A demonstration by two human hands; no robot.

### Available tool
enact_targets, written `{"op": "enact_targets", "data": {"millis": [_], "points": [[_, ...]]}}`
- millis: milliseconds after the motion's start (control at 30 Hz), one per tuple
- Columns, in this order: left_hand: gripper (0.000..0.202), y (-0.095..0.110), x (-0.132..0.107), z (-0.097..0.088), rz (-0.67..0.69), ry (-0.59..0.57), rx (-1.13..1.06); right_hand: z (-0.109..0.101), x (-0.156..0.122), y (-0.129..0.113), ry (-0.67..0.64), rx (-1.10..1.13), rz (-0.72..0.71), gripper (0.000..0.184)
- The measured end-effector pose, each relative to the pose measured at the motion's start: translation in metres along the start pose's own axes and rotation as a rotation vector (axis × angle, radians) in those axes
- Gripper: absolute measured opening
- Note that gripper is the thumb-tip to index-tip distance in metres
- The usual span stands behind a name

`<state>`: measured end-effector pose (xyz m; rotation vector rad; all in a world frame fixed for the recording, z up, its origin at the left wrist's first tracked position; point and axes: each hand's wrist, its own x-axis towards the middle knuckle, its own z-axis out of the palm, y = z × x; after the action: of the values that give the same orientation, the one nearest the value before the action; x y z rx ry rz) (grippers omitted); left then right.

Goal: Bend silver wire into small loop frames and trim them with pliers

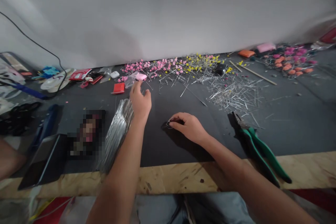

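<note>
- We see the right hand (191, 127) in a narrow pinch, thumb and fingers closed on a thin wire (168, 124); what shows of it curves out just left of the fingertips, above the black work surface (157, 150); it is too small and partly hidden for us to tell its full long axis.
- We see the left hand (141, 103) reaching forward and ahead of the right one, thumb spread from the fingers; its fingertips overlap the near edge of a pink packet (141, 76), and we cannot tell whether they press on it.
- Beside the left hand and forearm, on their left, lies a bundle of silver wires (117, 126); its long axis runs away from us, the far end leaning rightward.
- Left of the left hand's fingertips sits a red packet (119, 88); beyond both hands spread pink-tipped stems (157, 65), with yellow-tipped stems (202, 63) farther right.
- Right of and ahead of the right hand, loose wires (233, 94) lie crossed in many directions; nearer us, right of that hand, green-handled pliers (271, 156) point away and leftward, handles toward us.
</note>
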<state>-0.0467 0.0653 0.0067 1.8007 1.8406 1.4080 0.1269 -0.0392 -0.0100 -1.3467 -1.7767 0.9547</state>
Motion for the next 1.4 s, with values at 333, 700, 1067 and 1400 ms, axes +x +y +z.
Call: {"op": "enact_targets", "data": {"millis": [333,700,1067,1400], "points": [[0.037,0.027,-0.047,0.009,0.373,-0.724,0.196,-0.005,-0.015,-0.002,0.051,-0.029,0.057,0.011],[0.047,0.034,-0.056,0.041,0.533,-0.812,0.435,-0.036,-0.042,0.012,0.157,0.169,0.201,0.019],[0.054,0.019,-0.116,-0.070,0.325,-0.804,0.218,-0.039,-0.029,0.022,0.162,0.481,0.322,0.023],[0.043,0.016,-0.072,-0.062,0.525,-1.021,0.207,-0.043,-0.026,0.024,0.119,0.537,0.363,0.021]]}}
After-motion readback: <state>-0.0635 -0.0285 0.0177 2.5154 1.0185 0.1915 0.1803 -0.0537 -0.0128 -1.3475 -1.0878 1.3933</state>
